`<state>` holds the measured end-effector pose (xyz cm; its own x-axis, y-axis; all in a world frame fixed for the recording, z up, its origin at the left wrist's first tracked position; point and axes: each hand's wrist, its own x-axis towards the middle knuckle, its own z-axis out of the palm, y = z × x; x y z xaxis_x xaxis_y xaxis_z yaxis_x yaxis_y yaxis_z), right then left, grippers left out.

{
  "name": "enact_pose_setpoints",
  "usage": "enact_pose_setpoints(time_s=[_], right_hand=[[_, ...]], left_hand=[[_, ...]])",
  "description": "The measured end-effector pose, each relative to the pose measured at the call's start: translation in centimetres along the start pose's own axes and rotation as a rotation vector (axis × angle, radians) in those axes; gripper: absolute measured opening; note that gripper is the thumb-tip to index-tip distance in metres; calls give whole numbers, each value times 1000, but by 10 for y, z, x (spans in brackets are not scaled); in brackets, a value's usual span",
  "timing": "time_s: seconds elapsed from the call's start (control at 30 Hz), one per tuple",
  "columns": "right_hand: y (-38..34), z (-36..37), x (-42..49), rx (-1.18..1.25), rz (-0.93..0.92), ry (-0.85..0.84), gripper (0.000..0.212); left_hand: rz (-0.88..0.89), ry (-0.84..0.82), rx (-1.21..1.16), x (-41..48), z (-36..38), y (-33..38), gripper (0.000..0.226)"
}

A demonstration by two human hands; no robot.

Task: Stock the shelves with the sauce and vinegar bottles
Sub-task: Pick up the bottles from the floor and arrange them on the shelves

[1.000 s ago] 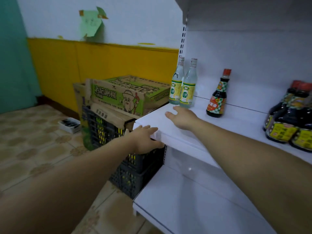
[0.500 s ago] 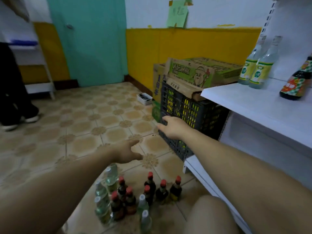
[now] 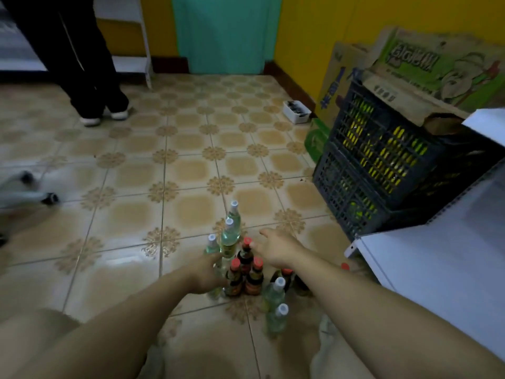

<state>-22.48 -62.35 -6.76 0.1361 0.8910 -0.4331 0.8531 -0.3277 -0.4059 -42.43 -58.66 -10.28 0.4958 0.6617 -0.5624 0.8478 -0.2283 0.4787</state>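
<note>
Bottles cluster on the tiled floor (image 3: 191, 170) at lower centre of the frame, and both hands are down among them. Clear vinegar bottles (image 3: 231, 236) with white caps stand upright at the cluster's top and left; dark sauce bottles (image 3: 247, 272) with red caps crowd the middle, with two more clear ones just below and to the right. Every long axis points straight up, caps toward the camera.

Left hand (image 3: 205, 274) sits at the left edge of the group, touching or nearly touching a clear bottle's body; whether its fingers have closed around it I cannot tell, since the hand hides them. Right hand (image 3: 276, 250) hovers just right of the topmost red cap, fingers (image 3: 263, 233) spread apart, gripping nothing.

My read: the left hand is nearer a catch, the vinegar lying straight ahead of it. White shelf (image 3: 437, 263) waits at the right edge of the frame, beside the dark crates (image 3: 382, 160).
</note>
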Motion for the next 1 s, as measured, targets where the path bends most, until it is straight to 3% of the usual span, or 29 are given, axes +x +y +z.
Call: enact_pose_setpoints(time_s=[0.17, 0.37, 0.53, 0.6, 0.67, 0.73, 0.9, 1.0], right_hand=[[21, 53, 46, -55, -8, -99, 68], [30, 101, 108, -42, -30, -162, 56], [33, 133, 148, -220, -46, -256, 67], [31, 143, 154, -308, -67, -285, 61], [31, 146, 156, -323, -83, -230, 35], [31, 144, 154, -338, -119, -175, 23], [28, 126, 129, -208, -124, -123, 34], [21, 104, 101, -39, -131, -6, 33]], left_hand=[[-47, 20, 46, 43, 28, -27, 90], [-122, 81, -17, 106, 38, -52, 95], [-126, 32, -68, 139, 42, -71, 91], [-135, 2, -100, 145, 43, -76, 89], [-137, -19, -107, 148, 43, -79, 86], [-124, -29, -105, 148, 42, -80, 83], [-68, -10, -49, 139, 35, -69, 84], [-17, 20, 3, 125, 26, -55, 84]])
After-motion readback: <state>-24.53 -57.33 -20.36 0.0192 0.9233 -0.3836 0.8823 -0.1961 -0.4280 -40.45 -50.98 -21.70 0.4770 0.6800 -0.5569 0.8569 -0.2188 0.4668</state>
